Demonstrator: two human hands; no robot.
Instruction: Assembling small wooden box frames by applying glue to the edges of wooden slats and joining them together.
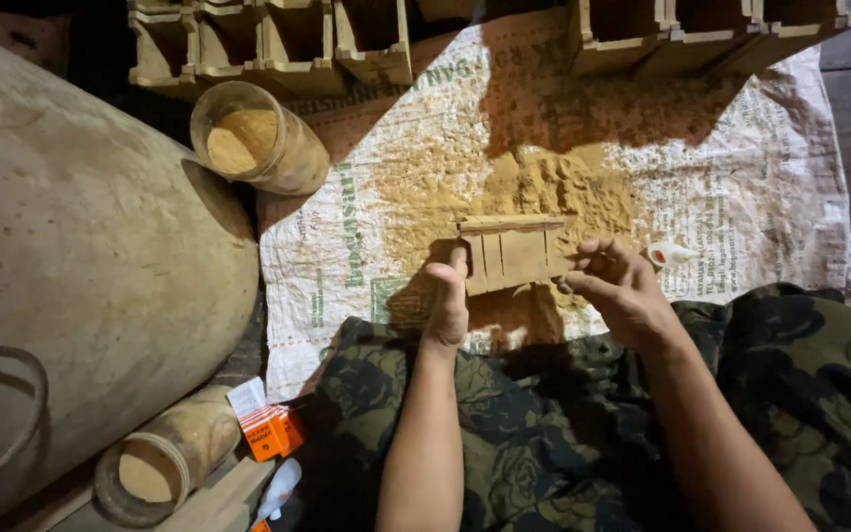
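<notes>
- The left hand (448,300) grips the left end of a small wooden box (509,253), thumb up along its face, fingers hidden behind.
- The right hand (615,286) holds the box's right end, its fingertips (571,264) pinched on the edge.
- The box is held between both hands above the lap, tilted toward the camera, with slats across its face and a strip along its top.
- Just behind the box lies a heap of sawdust (544,187), spread over a printed woven sack (741,197) laid flat on the floor.
- A small white bottle (670,254) lies on the sack just right of the right hand.
- The lap is covered in dark flowered cloth (544,424).
- A row of similar wooden boxes (278,44) stands along the far edge of the sack.
- A clear jar (253,138) holding sawdust lies tipped near the sack's upper left corner.
- A large rounded pale bulk (81,266) fills the left side.
- At lower left sit a second jar (164,463), an orange carton (270,429) and a white tube (280,488).
</notes>
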